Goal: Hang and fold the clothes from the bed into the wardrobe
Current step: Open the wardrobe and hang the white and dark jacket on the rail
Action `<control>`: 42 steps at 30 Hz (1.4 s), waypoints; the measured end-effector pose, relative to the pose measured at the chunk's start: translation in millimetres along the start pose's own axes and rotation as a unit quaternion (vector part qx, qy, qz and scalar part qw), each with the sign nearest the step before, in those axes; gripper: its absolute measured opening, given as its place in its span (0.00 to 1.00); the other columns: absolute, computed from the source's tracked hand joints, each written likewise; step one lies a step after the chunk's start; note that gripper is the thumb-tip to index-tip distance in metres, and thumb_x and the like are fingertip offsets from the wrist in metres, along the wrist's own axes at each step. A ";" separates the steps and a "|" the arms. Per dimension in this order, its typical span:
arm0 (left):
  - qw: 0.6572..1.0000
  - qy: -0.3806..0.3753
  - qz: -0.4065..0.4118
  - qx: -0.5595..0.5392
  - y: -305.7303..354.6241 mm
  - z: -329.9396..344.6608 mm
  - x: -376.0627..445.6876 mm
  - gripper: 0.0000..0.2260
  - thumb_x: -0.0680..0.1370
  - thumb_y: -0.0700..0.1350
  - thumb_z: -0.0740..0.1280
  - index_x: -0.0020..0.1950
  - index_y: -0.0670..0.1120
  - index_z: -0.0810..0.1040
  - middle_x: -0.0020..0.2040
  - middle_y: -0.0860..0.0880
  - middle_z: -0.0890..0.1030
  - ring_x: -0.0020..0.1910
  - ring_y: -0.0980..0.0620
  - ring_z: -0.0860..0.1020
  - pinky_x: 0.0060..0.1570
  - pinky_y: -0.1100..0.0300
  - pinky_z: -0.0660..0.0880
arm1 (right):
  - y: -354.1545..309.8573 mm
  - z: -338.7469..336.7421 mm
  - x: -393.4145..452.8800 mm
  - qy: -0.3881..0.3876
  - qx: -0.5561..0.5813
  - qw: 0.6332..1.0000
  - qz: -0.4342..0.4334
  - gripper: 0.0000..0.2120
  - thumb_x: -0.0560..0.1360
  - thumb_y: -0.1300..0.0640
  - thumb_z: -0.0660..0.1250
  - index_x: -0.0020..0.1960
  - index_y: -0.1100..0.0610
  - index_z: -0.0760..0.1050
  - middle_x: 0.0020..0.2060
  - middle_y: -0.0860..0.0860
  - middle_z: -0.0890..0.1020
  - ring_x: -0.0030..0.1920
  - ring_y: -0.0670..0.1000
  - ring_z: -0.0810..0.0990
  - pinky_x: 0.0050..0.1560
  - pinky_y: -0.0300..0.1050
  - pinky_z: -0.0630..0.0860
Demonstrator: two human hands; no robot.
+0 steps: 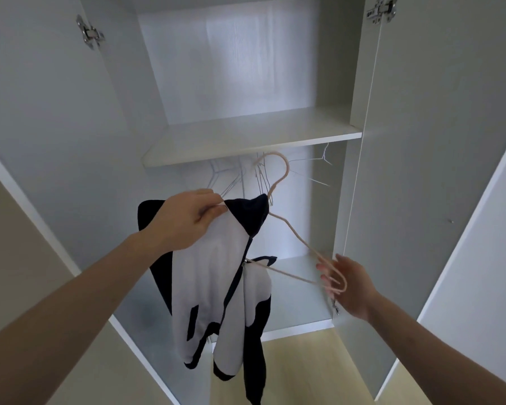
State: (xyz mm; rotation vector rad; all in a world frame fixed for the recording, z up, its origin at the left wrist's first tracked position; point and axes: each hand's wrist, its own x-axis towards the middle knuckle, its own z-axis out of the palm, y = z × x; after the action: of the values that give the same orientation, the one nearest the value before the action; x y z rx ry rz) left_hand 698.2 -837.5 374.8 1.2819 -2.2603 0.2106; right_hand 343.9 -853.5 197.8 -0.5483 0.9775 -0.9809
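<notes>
Pinching the jacket (216,276) shoulder, the left hand (184,220) supports soft, light, slip-prone fabric half-draped on a thin pink hanger (289,229) before the wardrobe (251,138). Right hand (348,285), at 4 o'clock, fingers loosely spread, touches the hanger's bare end.

wire hangers (260,176) crowd under the shelf (246,141); lower wardrobe stands open.

Bare forearms, no sleeves; left hand (187,219), right hand (352,285).

left hand (187,220) grips jacket (216,276) | right hand (348,285) touches hanger (292,229)
</notes>
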 end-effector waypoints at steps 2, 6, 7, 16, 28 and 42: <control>1.000 0.012 -0.005 -0.012 -1.9 -4.2 1.2 0.12 0.82 0.57 0.58 0.42 0.55 0.72 0.38 0.54 0.72 0.37 0.56 0.73 0.36 0.62 0.67 | 15.5 -4.8 4.2 0.004 -0.014 0.996 0.092 0.18 0.73 0.47 0.70 0.55 0.59 0.81 0.40 0.54 0.85 0.31 0.51 0.80 0.30 0.39 0.76; 0.999 0.033 -0.014 -0.019 -0.9 -9.7 3.3 0.13 0.83 0.56 0.58 0.41 0.52 0.69 0.37 0.52 0.71 0.37 0.54 0.74 0.35 0.65 0.64 | 20.9 24.7 14.1 -0.029 -0.159 0.975 0.153 0.36 0.68 0.28 0.72 0.61 0.57 0.82 0.54 0.52 0.87 0.43 0.51 0.82 0.38 0.40 0.75; 0.999 0.037 -0.016 -0.022 0.2 -11.4 3.3 0.14 0.83 0.56 0.58 0.40 0.51 0.69 0.37 0.52 0.71 0.36 0.53 0.73 0.35 0.63 0.64 | 17.0 39.4 16.4 -0.040 -0.181 0.971 0.152 0.39 0.66 0.25 0.71 0.59 0.57 0.83 0.52 0.50 0.87 0.43 0.50 0.81 0.37 0.40 0.72; 0.995 0.069 -0.072 -0.028 6.9 -22.0 -7.9 0.16 0.82 0.55 0.59 0.37 0.51 0.67 0.37 0.53 0.70 0.35 0.53 0.71 0.34 0.59 0.65 | 8.5 112.3 18.7 -0.035 -0.262 0.963 0.059 0.10 0.66 0.45 0.72 0.44 0.48 0.81 0.34 0.44 0.78 0.37 0.47 0.71 0.35 0.41 0.61; 0.990 0.067 -0.116 0.043 -26.2 -18.7 -36.3 0.18 0.82 0.57 0.57 0.36 0.50 0.65 0.36 0.52 0.70 0.35 0.56 0.72 0.31 0.58 0.64 | -20.3 40.1 -9.3 0.076 -0.101 0.979 -0.157 0.12 0.78 0.65 0.67 0.43 0.56 0.88 0.32 0.50 0.83 0.28 0.45 0.71 0.32 0.34 0.75; 0.992 0.077 -0.062 0.079 -12.3 -17.0 -35.2 0.14 0.82 0.54 0.57 0.37 0.54 0.61 0.29 0.54 0.66 0.28 0.56 0.68 0.29 0.62 0.59 | -72.7 31.5 -30.4 0.130 -0.088 0.966 -0.204 0.12 0.78 0.70 0.64 0.49 0.60 0.85 0.32 0.55 0.81 0.28 0.45 0.73 0.28 0.32 0.71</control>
State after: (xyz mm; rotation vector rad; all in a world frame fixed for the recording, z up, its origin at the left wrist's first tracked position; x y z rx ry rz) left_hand 729.2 -811.1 369.6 1.4299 -2.0608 0.4361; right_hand 333.7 -862.4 281.5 -0.8064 1.2210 -1.3661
